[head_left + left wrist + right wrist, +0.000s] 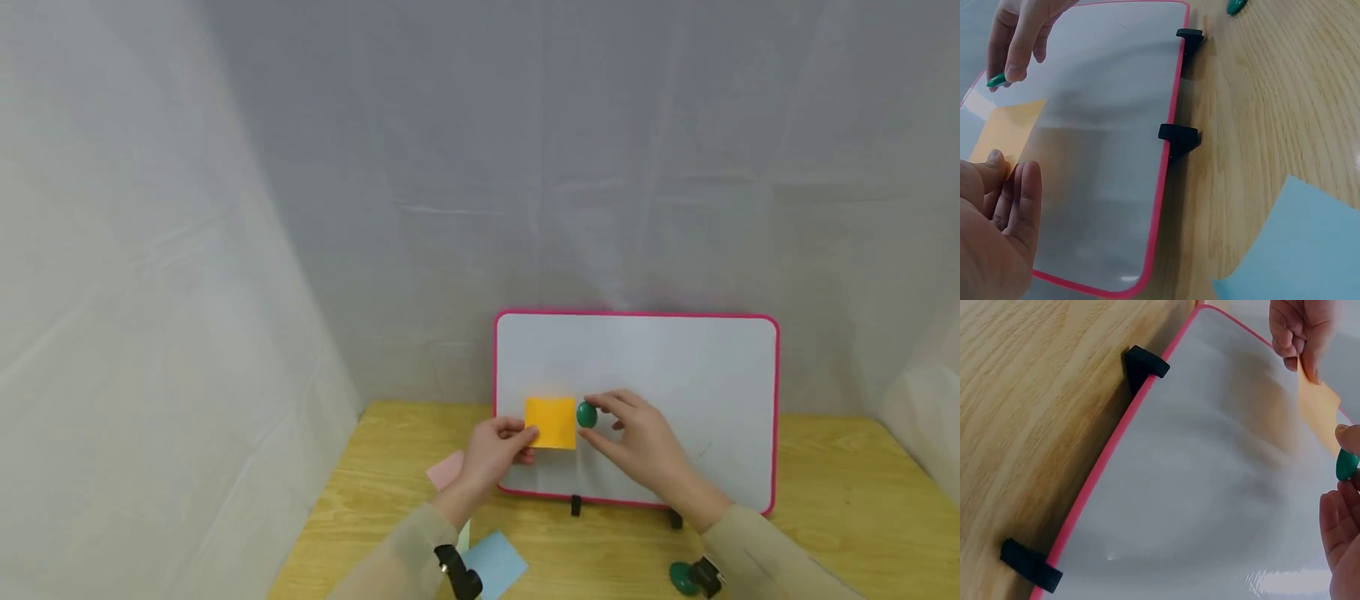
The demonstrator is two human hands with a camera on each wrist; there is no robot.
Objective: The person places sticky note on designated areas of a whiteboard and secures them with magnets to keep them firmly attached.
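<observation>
My left hand pinches the left edge of the orange note between thumb and fingers and holds it flat against the whiteboard, in the board's lower left part. My right hand grips a green magnet between thumb and fingertips, just beside the note's right edge; I cannot tell whether the magnet touches the board. The whiteboard has a pink frame and stands tilted back on two black feet on the wooden table. From the left wrist view, the note lies against the board surface with my fingers at its near edge. A pink note lies on the table left of the board, a blue sheet lies nearer to me, and a second green magnet sits on the table by my right sleeve.
</observation>
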